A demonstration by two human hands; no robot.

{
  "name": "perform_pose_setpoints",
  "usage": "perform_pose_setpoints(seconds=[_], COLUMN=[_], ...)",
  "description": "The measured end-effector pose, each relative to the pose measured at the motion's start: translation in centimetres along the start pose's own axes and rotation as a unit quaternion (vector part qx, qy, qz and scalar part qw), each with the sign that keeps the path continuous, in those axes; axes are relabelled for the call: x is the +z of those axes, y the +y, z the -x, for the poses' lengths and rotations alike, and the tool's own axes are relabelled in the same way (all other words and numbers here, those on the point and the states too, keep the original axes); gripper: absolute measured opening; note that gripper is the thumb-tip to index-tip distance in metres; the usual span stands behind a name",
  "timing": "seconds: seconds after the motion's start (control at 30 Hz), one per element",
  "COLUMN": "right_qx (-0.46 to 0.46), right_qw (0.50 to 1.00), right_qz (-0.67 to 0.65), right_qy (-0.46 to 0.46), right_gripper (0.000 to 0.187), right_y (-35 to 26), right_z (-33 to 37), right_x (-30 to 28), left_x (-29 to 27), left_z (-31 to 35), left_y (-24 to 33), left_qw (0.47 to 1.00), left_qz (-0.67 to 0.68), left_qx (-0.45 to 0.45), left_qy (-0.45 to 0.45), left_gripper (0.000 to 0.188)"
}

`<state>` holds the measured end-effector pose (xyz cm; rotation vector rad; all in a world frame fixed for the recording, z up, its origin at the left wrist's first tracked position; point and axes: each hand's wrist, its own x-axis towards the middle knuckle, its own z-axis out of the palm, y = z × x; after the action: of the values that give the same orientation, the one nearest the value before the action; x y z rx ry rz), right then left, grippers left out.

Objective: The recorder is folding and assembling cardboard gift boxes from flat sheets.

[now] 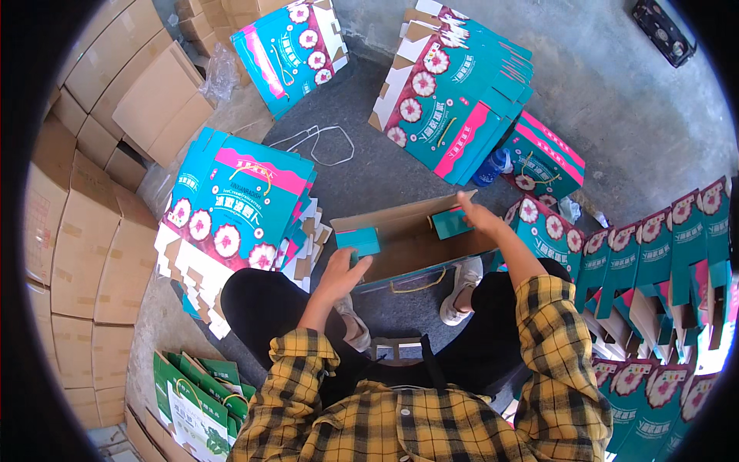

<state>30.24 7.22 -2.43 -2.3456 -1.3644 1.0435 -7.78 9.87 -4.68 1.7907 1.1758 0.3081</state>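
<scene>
An open-topped cardboard gift box (416, 271) stands between my feet, teal outside and bare brown inside, with a yellow cord handle (418, 286) on its near side. Teal flaps fold inward at both its ends. My left hand (336, 279) is at the left end, thumb and fingers around the edge beside the left flap (359, 240). At the far right corner, my right hand (483, 219) holds the rim, its thumb by the right flap (451, 222). Some of the fingertips are hidden.
Flat teal-and-pink cartons lie stacked at left (231, 202) and far right (454, 92). Standing boxes (654, 254) line the right side. Brown cartons (92, 231) form a wall at left. Beyond the box are a white cord (332, 163) and a blue bottle (490, 168). Green bags (202, 400) stand lower left.
</scene>
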Motion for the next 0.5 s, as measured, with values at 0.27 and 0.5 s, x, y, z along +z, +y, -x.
perform_pose_setpoints(seconds=[0.27,0.5], right_qx=[0.11,-0.029], right_qw=[0.973,0.993], right_qz=[-0.2,0.053], right_qy=[-0.021,-0.105], right_gripper=[0.103,0.094], right_y=[-1.9,0.8], right_z=[1.2,0.5], right_x=[-1.4,-1.9], left_x=[-0.1,0.1], left_z=[1.0,2.5], left_y=[-0.8,-0.7], left_qw=[0.999,0.99], left_qz=[0.021,0.037], left_qx=[0.02,-0.035], left_qy=[0.018,0.135], left_gripper=[0.063,0.052])
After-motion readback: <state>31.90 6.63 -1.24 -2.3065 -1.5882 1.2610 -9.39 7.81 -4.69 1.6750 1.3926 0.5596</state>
